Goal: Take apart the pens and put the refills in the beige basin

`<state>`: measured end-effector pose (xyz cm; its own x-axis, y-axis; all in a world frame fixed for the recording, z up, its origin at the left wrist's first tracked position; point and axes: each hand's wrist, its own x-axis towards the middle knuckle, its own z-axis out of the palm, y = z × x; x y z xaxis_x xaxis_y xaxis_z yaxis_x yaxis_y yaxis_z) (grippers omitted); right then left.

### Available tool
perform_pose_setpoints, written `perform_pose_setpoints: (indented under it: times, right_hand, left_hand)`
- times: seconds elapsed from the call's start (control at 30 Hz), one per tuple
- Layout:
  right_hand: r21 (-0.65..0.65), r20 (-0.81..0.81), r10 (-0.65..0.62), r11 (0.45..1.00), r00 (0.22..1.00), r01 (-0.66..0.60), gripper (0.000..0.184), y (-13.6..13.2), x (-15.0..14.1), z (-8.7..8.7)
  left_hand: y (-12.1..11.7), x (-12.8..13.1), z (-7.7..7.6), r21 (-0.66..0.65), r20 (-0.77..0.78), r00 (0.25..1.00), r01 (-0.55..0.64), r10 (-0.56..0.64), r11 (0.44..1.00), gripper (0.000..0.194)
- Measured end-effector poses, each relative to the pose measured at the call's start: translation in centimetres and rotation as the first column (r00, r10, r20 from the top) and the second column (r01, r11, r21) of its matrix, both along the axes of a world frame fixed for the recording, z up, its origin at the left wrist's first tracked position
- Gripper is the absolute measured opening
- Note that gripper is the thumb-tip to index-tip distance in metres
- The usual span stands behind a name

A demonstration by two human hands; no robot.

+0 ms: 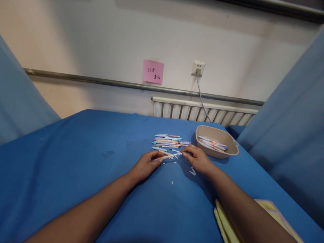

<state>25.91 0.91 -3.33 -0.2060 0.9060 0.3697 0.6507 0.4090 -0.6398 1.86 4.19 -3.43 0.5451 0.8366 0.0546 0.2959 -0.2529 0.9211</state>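
Between my two hands is a slim pen (167, 156) with a peach barrel and a pale blue-violet end piece. My left hand (148, 164) is closed around the barrel's left part. At the other end, the fingers of my right hand (196, 157) pinch the pale piece. Just beyond lies a pile of pens (167, 141) in white, peach and blue. Small white bits (192, 171) are scattered on the blue cloth (141, 209) below my hands, some near my right wrist. My fingertips hide parts of the held pen.
A beige basket (234, 153) holding several wrapped pens stands to the right of my right hand. A yellow cloth (225, 224) lies under my right forearm. Behind the covered table are a radiator (182, 109), a wall rail (101, 80) and a plugged-in cord (199, 91). Blue curtains (286, 125) hang at both sides.
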Motion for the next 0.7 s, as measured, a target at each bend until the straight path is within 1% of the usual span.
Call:
perform_pose_setpoints:
  times: [0.17,0.3,0.47,0.57,0.7]
  right_hand:
    - [-0.008,0.05,0.034,0.999,0.998,-0.034,0.015,-0.3,-0.4,0.1]
    - [-0.028,0.074,0.072,0.997,0.995,-0.07,0.015,-0.6,-1.4,-0.1]
    - [-0.021,0.078,0.084,0.996,0.993,-0.082,0.014,-1.0,-2.4,-0.4]
    - [-0.008,0.072,0.077,0.997,0.994,-0.077,0.013,-1.0,-2.5,-0.5]
    - [0.017,0.055,0.083,0.996,0.995,-0.084,0.013,-1.1,-2.5,-0.3]
  left_hand:
    - [0.0,0.0,-0.2,0.058,-0.022,0.999,0.05,-0.049,0.997,0.025]
    - [-0.3,0.0,-0.2,0.087,-0.032,0.998,0.049,-0.046,0.995,0.023]
    - [-0.7,0.0,0.2,0.17,-0.079,0.996,0.054,-0.041,0.984,0.024]
    - [-0.7,-0.1,0.4,0.163,-0.084,0.995,0.06,-0.047,0.985,0.024]
    - [-0.6,-0.1,0.4,0.105,-0.065,0.996,0.075,-0.069,0.992,0.026]
